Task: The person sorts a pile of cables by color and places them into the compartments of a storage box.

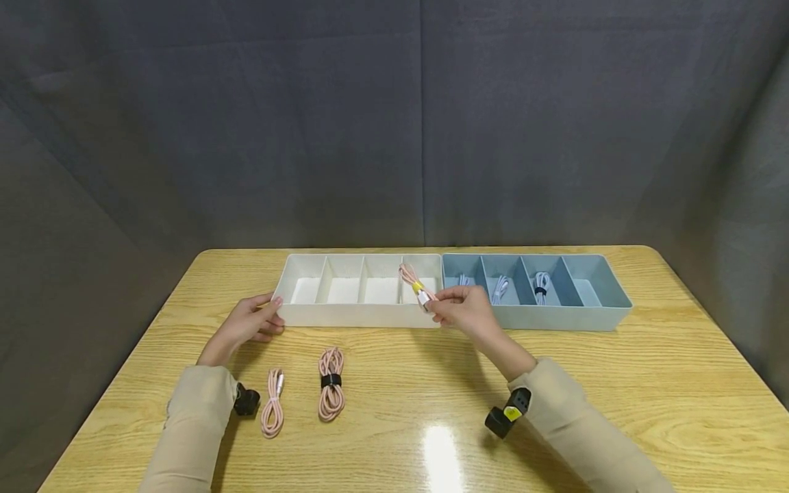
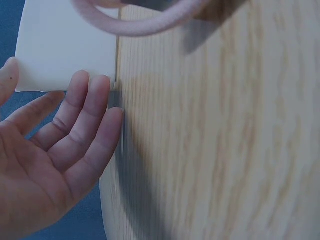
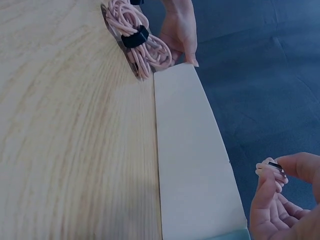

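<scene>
My right hand [image 1: 465, 309] pinches a coiled pink cable [image 1: 409, 274] with a yellow tie and a white connector. The coil is above the rightmost compartment of the white divided box [image 1: 351, 316]. In the right wrist view, thumb and fingers close on the cable [image 3: 278, 176]. At the box's left end, my left hand [image 1: 246, 322] rests its fingertips against the corner. The left wrist view shows that hand [image 2: 65, 145] with extended fingers touching the box's end [image 2: 65, 45].
A blue divided box [image 1: 555, 320] adjoins the white one on the right; three compartments hold light blue cables [image 1: 541, 284]. Nearer me lie a pink cable bundle with a black strap [image 1: 331, 407] and a smaller pink coil [image 1: 272, 414]. Dark cloth [image 1: 345, 137] hangs behind the wooden table [image 1: 382, 452].
</scene>
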A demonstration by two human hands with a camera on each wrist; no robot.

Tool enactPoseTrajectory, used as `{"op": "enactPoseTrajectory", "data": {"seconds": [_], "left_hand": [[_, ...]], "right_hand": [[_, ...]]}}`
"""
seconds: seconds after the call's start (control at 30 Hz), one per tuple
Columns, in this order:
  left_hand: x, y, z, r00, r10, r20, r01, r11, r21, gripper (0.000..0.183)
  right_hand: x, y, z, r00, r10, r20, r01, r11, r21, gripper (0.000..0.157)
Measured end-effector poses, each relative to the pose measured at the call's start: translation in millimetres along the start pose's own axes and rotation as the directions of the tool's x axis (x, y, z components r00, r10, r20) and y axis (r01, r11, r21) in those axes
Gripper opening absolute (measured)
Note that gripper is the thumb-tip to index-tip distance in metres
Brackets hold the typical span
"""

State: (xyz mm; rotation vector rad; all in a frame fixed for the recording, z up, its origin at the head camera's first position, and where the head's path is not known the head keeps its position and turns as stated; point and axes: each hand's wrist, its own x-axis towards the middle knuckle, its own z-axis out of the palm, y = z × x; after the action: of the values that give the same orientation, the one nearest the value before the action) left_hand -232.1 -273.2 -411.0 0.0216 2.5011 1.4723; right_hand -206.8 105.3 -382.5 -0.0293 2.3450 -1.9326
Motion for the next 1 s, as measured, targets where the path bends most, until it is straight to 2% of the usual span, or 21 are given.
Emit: {"op": "enactPoseTrajectory", "data": {"seconds": [0.2,0.4,0.57,0.77,1.0], "left_hand": [[0.0,-0.7,0.6,1.000,0.002,0.003,-0.002,1.000,-0.004,0.064],[-1.5,0.2,0.6,1.000,0.007,0.004,-0.007,1.000,-0.008,0.063],[-2.3,1.3,0.3,1.000,-0.002,0.004,0.003,1.000,-0.009,0.064],[-1.3,1.2,0.0,1.000,0.010,0.006,-0.009,1.000,-0.004,0.064],[0.7,-1.7,-0.8,1.000,0.031,0.004,-0.031,0.999,0.016,0.061]], "right_hand": [[8,-3,-0.1,0.998,-0.003,-0.059,0.000,0.999,-0.048,0.024],[18,-5,-2.4,0.992,0.069,-0.110,-0.074,0.997,-0.037,0.026],[24,-4,-3.9,0.987,0.103,-0.122,-0.108,0.994,-0.033,0.031],[23,0,-4.2,0.993,0.070,-0.093,-0.070,0.998,0.010,0.044],[15,6,-1.4,0.997,0.012,-0.075,-0.013,1.000,-0.008,0.039]]}}
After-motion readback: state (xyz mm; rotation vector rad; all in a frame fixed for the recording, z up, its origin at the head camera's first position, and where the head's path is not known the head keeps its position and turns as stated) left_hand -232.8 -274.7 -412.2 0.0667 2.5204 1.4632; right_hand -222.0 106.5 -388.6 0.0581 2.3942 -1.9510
